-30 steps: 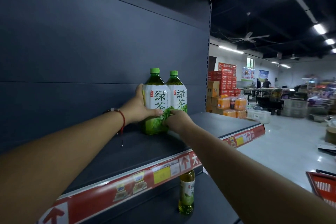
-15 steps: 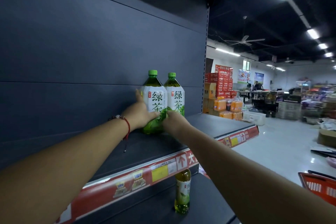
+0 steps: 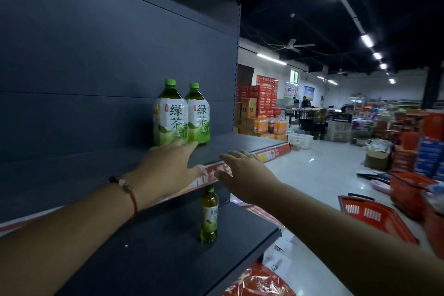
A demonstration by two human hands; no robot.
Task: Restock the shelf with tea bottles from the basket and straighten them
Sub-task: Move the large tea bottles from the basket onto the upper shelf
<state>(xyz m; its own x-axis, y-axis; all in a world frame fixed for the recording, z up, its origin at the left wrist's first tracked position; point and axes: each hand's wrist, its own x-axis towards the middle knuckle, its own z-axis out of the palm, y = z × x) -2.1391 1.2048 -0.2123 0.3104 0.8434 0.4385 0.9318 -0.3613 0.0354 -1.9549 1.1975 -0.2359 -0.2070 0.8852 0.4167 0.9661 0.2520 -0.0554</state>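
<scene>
Two bottles (image 3: 181, 115) are standing upright, touching, labels forward, on the shelf (image 3: 240, 145) just beyond the left hand (image 3: 168, 170). Both the left and right hand (image 3: 245, 173) are hovering spread, gripping nothing, probably because alignment is done. The basket (image 3: 374, 216) is lying well right.

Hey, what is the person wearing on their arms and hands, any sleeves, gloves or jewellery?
Both forearms are bare, with no sleeves or gloves in view. The left hand has a thin red cord bracelet with a few beads at the wrist. The right hand shows what may be a ring; it is too blurred to tell.
</scene>
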